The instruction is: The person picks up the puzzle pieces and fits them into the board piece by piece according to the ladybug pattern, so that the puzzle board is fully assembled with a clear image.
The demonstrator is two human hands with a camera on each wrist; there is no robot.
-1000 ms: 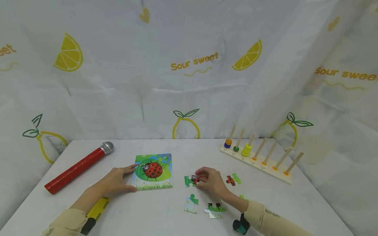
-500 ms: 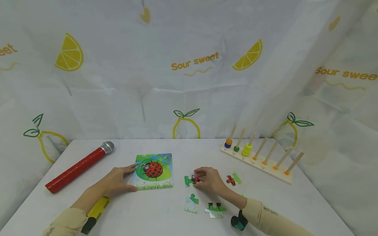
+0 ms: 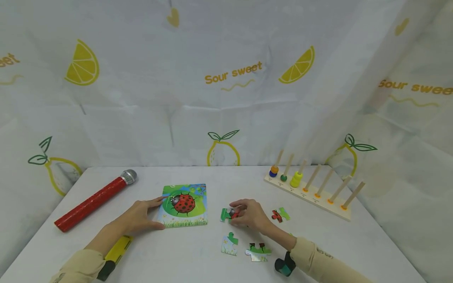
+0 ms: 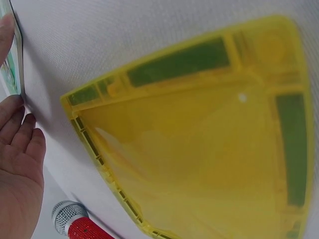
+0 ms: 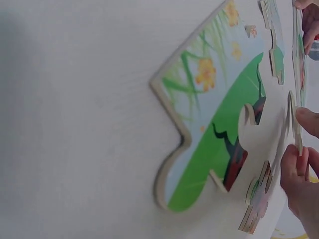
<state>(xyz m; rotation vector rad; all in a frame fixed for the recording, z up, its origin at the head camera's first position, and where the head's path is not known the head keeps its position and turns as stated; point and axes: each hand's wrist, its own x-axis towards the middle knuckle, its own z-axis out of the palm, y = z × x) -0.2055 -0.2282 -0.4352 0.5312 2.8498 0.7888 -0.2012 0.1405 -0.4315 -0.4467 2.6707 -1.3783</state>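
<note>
My right hand (image 3: 249, 215) pinches a green puzzle piece (image 3: 225, 214) with part of a ladybug on it, between thumb and fingers. The right wrist view shows this piece (image 5: 294, 117) edge-on, tilted up at the fingertips. At the left edge of a square ladybug puzzle picture (image 3: 199, 218), my left hand (image 3: 139, 217) rests with its fingers extended, thumb by the lower corner. Loose pieces lie around the right hand: a flower-and-grass corner (image 3: 229, 247), a grass piece with dark insect legs (image 3: 257, 254), and a red-and-green one (image 3: 281, 214).
A red microphone (image 3: 92, 203) lies at the left. Below the left forearm is a yellow translucent plastic panel (image 3: 119, 248), large in the left wrist view. A wooden peg rack (image 3: 318, 201) with coloured beads stands at the back right. Printed white cloth (image 3: 159, 98) hangs behind the table.
My right hand has shifted slightly left and lifted the ladybug piece a little, tilting it. The left hand and the puzzle picture have stayed put.
</note>
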